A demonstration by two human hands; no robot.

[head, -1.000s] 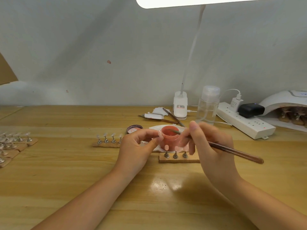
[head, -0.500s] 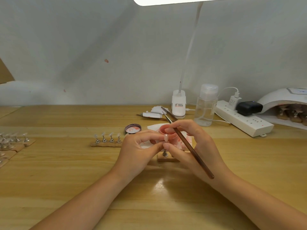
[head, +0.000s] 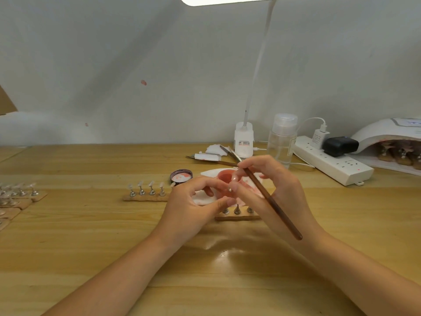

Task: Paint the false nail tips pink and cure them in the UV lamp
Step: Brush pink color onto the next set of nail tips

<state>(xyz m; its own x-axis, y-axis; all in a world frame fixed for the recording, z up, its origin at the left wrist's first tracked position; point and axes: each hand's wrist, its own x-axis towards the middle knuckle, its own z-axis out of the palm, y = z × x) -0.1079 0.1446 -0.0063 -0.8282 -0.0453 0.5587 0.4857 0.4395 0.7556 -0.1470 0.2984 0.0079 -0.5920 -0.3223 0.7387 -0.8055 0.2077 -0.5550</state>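
My left hand (head: 191, 201) and my right hand (head: 275, 185) meet over a wooden holder strip (head: 237, 217) that carries three metal stands. Between the fingertips of both hands a small metal stand with a pale nail tip (head: 234, 178) is held up; my left hand pinches it. My right hand grips a brown brush (head: 273, 204), whose handle slants down to the right. The open pink gel pot (head: 225, 174) stands just behind the fingers on a white pad (head: 209, 173). The UV lamp (head: 387, 133) sits at the far right with several holders inside.
The pot's lid (head: 181, 176) lies left of the pot. A strip with several clear nail tips (head: 145, 196) lies further left, and more strips (head: 16, 197) sit at the table's left edge. Behind are tools (head: 211, 157), a desk lamp base (head: 243, 139), a clear bottle (head: 282, 139) and a power strip (head: 330, 164).
My right hand drew the brush out of the pot and swung its handle down toward me. Both hands then closed on one stand and raised it off the strip.
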